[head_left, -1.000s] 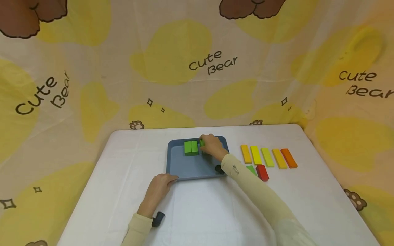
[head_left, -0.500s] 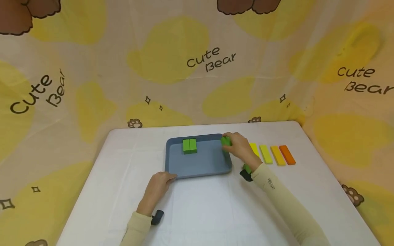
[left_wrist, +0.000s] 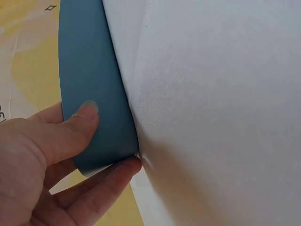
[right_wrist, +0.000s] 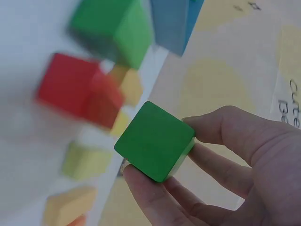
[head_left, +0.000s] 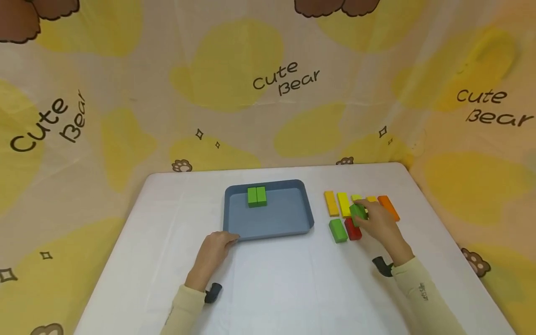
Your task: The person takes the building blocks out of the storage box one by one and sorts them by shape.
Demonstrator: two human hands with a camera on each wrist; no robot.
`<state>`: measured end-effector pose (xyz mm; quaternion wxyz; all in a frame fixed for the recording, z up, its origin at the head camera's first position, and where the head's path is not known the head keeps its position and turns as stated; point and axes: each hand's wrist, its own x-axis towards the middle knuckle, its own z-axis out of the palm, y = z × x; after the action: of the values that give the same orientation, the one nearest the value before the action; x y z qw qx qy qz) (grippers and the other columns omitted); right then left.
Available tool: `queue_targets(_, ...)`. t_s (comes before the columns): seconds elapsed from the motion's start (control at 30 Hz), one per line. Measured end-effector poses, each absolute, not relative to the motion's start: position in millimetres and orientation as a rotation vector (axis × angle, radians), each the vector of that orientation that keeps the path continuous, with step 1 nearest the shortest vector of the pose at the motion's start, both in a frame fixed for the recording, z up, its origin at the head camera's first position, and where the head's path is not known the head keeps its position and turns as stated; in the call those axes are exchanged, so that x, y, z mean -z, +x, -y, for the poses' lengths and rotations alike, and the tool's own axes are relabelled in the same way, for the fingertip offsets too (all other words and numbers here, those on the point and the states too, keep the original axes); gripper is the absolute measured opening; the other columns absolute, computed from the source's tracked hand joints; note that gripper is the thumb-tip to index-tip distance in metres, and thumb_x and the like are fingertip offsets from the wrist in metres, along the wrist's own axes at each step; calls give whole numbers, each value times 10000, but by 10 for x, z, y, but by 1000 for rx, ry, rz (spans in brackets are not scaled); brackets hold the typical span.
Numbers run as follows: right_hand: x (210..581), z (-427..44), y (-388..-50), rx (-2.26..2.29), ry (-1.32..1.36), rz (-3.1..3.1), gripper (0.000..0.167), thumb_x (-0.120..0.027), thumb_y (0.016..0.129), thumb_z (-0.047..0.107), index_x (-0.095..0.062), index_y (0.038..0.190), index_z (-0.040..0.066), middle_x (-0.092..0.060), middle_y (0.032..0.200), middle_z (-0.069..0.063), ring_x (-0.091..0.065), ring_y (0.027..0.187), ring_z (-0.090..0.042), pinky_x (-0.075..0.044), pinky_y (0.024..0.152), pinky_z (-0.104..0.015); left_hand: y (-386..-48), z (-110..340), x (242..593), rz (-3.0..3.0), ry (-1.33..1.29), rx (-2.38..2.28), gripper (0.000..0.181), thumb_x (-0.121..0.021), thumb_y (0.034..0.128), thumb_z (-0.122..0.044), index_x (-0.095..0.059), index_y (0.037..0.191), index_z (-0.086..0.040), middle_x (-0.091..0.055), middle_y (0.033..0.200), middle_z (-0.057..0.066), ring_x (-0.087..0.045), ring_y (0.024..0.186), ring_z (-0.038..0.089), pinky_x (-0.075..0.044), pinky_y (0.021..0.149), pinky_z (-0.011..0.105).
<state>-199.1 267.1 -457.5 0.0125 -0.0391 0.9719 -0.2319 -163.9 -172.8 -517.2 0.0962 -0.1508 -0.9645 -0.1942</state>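
Observation:
My right hand [head_left: 381, 225] pinches a green block [right_wrist: 154, 140] between thumb and fingers. In the head view it is over the rows of blocks, partly covering a red block [head_left: 352, 229] and some yellow ones behind. A second green block [head_left: 337, 231] lies just left of the red one. My left hand [head_left: 212, 253] grips the near left corner of a blue-grey tray [head_left: 272, 235]; in the left wrist view the thumb [left_wrist: 83, 117] presses on the tray's outer wall. Two green blocks [head_left: 257, 196] lie side by side against the tray's back wall.
Right of the tray, a back row holds an orange-yellow block [head_left: 331, 204], a yellow block [head_left: 344, 204], partly hidden yellowish blocks and an orange block [head_left: 387, 207]. A white cloth covers the table [head_left: 268, 279]. Printed fabric [head_left: 234, 70] hangs around its back and sides.
My right hand has lifted a green block out of the tray and carried it right, over the other blocks. My left hand has stayed at the tray corner.

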Motion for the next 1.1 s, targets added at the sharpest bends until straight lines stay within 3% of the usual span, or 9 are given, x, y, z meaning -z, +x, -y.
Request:
queue_targets(0.27,4772,-2906,-1856,674,-53,-3029,482,-675,878,164,-551,1302,-28,-597,1148,-325,-563,950,-402,-505,752,-547,-1651,1770,5151,2871,-409,575,164,-760,816,-38,-786,968,-93,-769,935,92,-737,872,266,-612,763,375)
queue_targets(0.57,4922,-2893,-1880,674,49,-2953,477,-668,905,156,-547,1335,-12,-565,1259,-323,-542,1022,-411,-501,888,-612,-1664,1781,5177,2875,-415,581,159,-753,824,-42,-783,973,-90,-768,930,98,-738,863,274,-613,751,379)
queue_targets(0.8,4973,-2867,-1822,648,60,-2948,481,-698,873,121,-562,1317,-6,-582,1186,-304,-543,963,-383,-527,809,-554,-1644,1759,5204,2874,-433,586,160,-756,820,-43,-783,972,-86,-767,919,97,-736,849,272,-613,740,379)
queue_targets(1.1,4955,-2870,-1783,609,62,-2998,477,-708,867,125,-565,1302,-7,-583,1154,-313,-559,930,-388,-537,796,-564,-1661,1733,5208,2855,-441,582,163,-762,814,-47,-786,967,-97,-768,917,91,-737,847,265,-613,733,371)
